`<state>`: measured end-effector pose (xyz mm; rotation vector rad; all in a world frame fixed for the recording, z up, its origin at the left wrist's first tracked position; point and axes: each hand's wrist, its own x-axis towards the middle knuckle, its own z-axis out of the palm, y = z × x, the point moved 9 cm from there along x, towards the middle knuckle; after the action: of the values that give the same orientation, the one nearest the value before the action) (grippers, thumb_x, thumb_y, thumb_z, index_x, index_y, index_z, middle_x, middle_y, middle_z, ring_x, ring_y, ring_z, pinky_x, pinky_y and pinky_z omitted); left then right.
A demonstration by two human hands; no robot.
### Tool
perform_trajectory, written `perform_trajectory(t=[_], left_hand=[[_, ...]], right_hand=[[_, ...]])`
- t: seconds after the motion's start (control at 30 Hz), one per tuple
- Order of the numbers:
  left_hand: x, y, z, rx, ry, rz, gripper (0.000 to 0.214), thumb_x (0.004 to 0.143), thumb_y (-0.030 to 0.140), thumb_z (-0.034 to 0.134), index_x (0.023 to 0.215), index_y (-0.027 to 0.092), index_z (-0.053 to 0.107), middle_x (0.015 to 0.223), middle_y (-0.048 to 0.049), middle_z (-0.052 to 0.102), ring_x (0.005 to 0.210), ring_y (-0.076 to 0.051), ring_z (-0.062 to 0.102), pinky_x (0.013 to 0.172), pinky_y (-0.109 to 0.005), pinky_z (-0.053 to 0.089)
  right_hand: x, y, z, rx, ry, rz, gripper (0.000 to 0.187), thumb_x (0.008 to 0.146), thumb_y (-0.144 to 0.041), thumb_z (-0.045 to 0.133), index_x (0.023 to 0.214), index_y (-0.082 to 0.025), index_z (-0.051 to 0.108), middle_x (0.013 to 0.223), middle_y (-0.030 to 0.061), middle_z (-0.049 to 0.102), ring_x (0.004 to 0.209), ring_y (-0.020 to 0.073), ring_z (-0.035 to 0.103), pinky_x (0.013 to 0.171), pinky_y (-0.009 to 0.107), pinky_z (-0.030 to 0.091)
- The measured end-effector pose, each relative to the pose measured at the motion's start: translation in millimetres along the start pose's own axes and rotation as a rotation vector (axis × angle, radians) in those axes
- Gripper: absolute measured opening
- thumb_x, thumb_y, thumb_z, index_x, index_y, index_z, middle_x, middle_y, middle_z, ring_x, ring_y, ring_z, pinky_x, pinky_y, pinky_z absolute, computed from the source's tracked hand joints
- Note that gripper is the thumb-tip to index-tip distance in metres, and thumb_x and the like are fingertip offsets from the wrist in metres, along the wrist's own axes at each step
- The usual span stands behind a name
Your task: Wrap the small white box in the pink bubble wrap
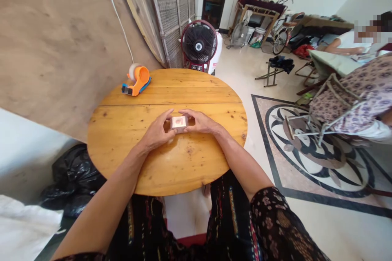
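Note:
A small box (179, 122) with a pale top and a reddish print sits low over the middle of the round wooden table (122, 138). From its left side, my left hand (157, 131) grips it between thumb and fingers. On the opposite side, my right hand (198, 122) holds it the same way, thumb near the front edge and fingers at the back. Whether the box rests on the tabletop or is slightly raised, I cannot tell. What the box contains is hidden.
An orange tape dispenser (139, 80) lies at the table's back left, by the wooden board (55, 40). Behind the table stands a fan (199, 45). Black plastic bags (76, 167) lie at lower left. Other people sit at a work table (337, 62) on the right, near a stool (272, 71).

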<state>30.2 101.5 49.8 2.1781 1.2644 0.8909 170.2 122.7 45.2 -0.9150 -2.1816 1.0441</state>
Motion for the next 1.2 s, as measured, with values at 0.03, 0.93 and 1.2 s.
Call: perform_trajectory(t=[0.03,0.93,1.2], left_hand=[[0,-1,0.1,0.003,-0.007,-0.006,0.075,0.074,0.032,0.063,0.142,0.017,0.037,0.119,-0.0094,0.061,0.108,-0.024,0.06,0.098,-0.042,0.047],[-2,9,4.8,-0.094,-0.096,0.022,0.087,0.072,0.032,0.063,0.149,0.015,0.026,0.136,-0.0154,0.051,0.125,-0.03,0.05,0.106,-0.048,0.039],[-3,7,5.5,-0.095,-0.141,-0.026,0.085,0.075,0.033,0.064,0.15,0.021,0.025,0.126,-0.0102,0.059,0.115,-0.027,0.057,0.102,-0.044,0.042]], right_hand=[[0,0,-1,-0.003,0.006,0.008,0.077,0.068,-0.035,0.078,0.136,-0.02,0.047,0.121,0.0098,0.062,0.109,0.0232,0.061,0.099,0.042,0.045],[-4,-13,-3,-0.068,-0.028,-0.008,0.085,0.066,-0.042,0.08,0.139,-0.021,0.043,0.132,0.012,0.057,0.117,0.0263,0.056,0.102,0.044,0.042],[-4,-18,-5,-0.081,0.02,0.005,0.071,0.069,-0.037,0.078,0.133,-0.02,0.051,0.114,0.0081,0.067,0.104,0.0239,0.063,0.096,0.041,0.046]])
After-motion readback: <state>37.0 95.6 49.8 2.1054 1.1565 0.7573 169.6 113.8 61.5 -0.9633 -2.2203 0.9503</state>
